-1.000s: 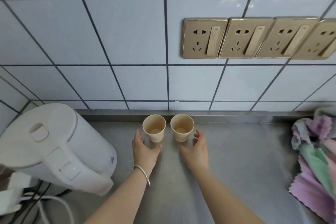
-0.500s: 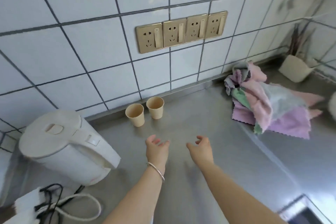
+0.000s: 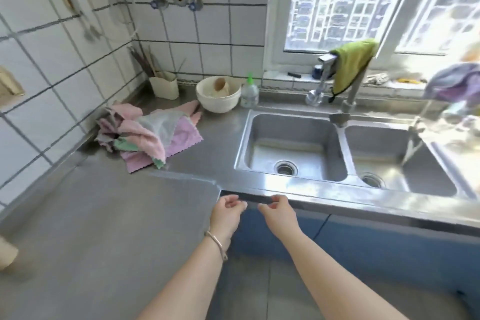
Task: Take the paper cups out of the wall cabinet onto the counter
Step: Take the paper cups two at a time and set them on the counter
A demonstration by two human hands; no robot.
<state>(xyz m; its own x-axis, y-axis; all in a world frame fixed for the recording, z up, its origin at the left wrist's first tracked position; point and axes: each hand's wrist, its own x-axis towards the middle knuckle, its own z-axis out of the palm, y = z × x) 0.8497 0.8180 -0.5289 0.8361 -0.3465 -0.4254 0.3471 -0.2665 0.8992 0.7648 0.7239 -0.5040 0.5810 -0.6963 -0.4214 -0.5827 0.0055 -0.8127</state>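
Observation:
One tan paper cup (image 3: 6, 253) shows only partly at the far left edge, standing on the steel counter (image 3: 104, 215). The other cup and the wall cabinet are out of view. My left hand (image 3: 226, 214), with a bracelet on its wrist, hangs empty at the counter's inner corner, fingers loosely curled and apart. My right hand (image 3: 279, 213) is beside it, in front of the counter's front edge, also empty with fingers loosely curled.
A heap of pink, purple and green cloths (image 3: 148, 135) lies by the tiled wall. Behind it stand a utensil holder (image 3: 165, 84), a white bowl (image 3: 218, 95) and a soap bottle (image 3: 249, 92). A double sink (image 3: 335, 148) with a faucet (image 3: 324, 70) and a green rag (image 3: 350, 65) fills the right.
My view has swung right, from the wall with the two cups and the kettle to the sink. Both hands have drawn back from the cups, empty, to the counter's inner corner.

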